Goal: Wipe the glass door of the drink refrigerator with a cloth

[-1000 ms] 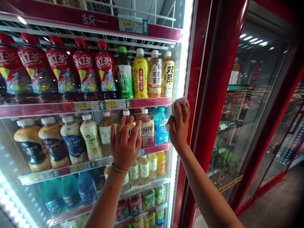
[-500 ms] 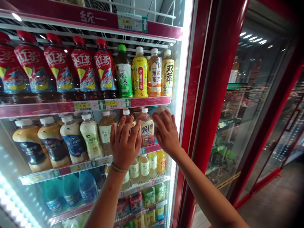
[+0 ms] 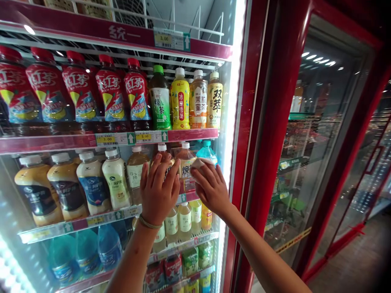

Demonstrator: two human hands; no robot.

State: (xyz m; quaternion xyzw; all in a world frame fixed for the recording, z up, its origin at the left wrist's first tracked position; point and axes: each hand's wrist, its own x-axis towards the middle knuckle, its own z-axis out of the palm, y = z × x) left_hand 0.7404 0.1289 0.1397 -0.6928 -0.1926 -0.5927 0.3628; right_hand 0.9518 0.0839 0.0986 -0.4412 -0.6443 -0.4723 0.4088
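Note:
My left hand (image 3: 159, 191) is raised with its fingers spread, palm forward, in front of the third-row bottles. It appears to lie flat on the cooler's clear glass door, where small light spots reflect. My right hand (image 3: 211, 188) has its fingers bent over a whitish cloth (image 3: 200, 163), pressed forward at the same height. Behind the cloth, an amber drink bottle (image 3: 185, 153) is partly covered, and a blue-capped bottle (image 3: 207, 150) shows just above. Another bottle with a pale label (image 3: 135, 175) stands left of my left fingers.
Red-capped iced tea bottles (image 3: 80, 87) line the shelf above, beside green and yellow bottles. White-capped bottles (image 3: 91, 183) fill the left of the hands' row. Blue bottles (image 3: 87, 248) stand lower. A red door frame (image 3: 271, 154) and another glass-fronted cooler (image 3: 317, 101) are at right.
My right hand and the cloth have moved slightly left and down, uncovering the blue-capped bottle. My left hand stays spread in nearly the same place. The view has shifted slightly.

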